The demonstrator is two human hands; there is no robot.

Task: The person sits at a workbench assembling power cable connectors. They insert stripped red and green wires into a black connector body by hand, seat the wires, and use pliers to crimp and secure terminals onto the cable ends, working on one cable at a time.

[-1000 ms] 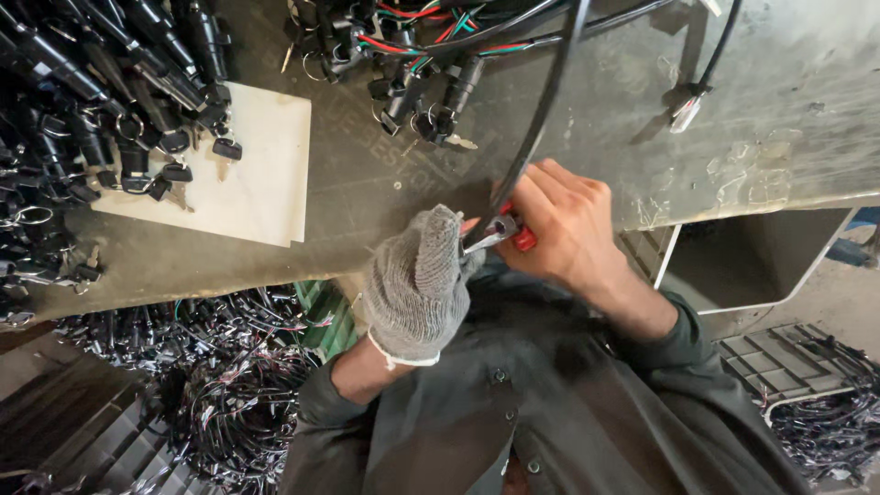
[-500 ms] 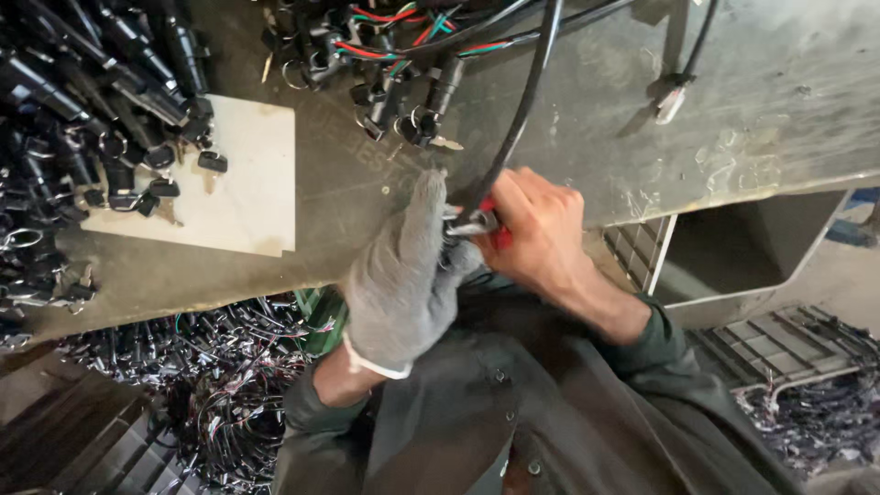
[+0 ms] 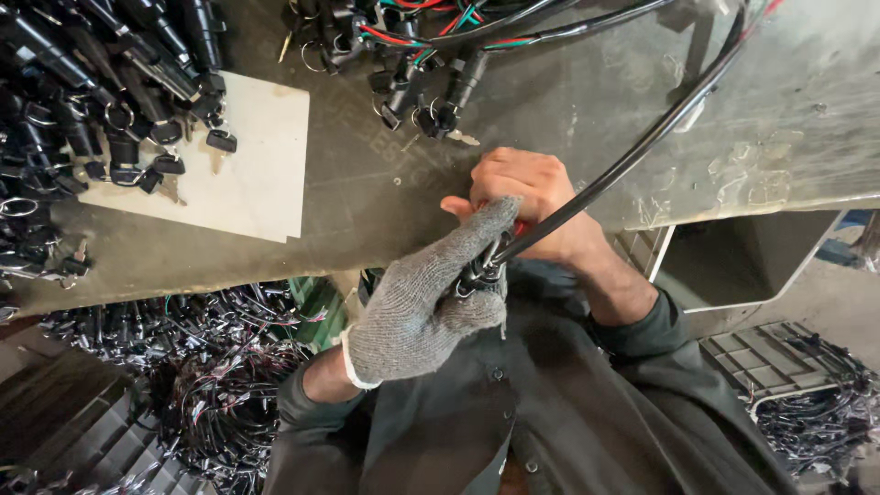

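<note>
My left hand (image 3: 423, 302), in a grey knit glove, grips the end of a thick black cable (image 3: 642, 147) at the near edge of the metal bench (image 3: 385, 183). The cable runs up and to the right across the bench. My bare right hand (image 3: 524, 200) is closed around a red-handled tool (image 3: 519, 227), which is mostly hidden by the fingers and meets the cable end just behind the glove. Both hands touch each other there.
A pile of black connectors and keys (image 3: 82, 101) covers the bench's left side, partly on a white sheet (image 3: 247, 174). Wired connectors (image 3: 422, 64) lie at the top middle. Below the bench sit bundles of wire harnesses (image 3: 202, 367) and a crate with more wires (image 3: 807, 394).
Both hands have shifted up and leftward onto the bench edge. The gloved hand has slid over the cable end and now covers most of the red-handled tool.
</note>
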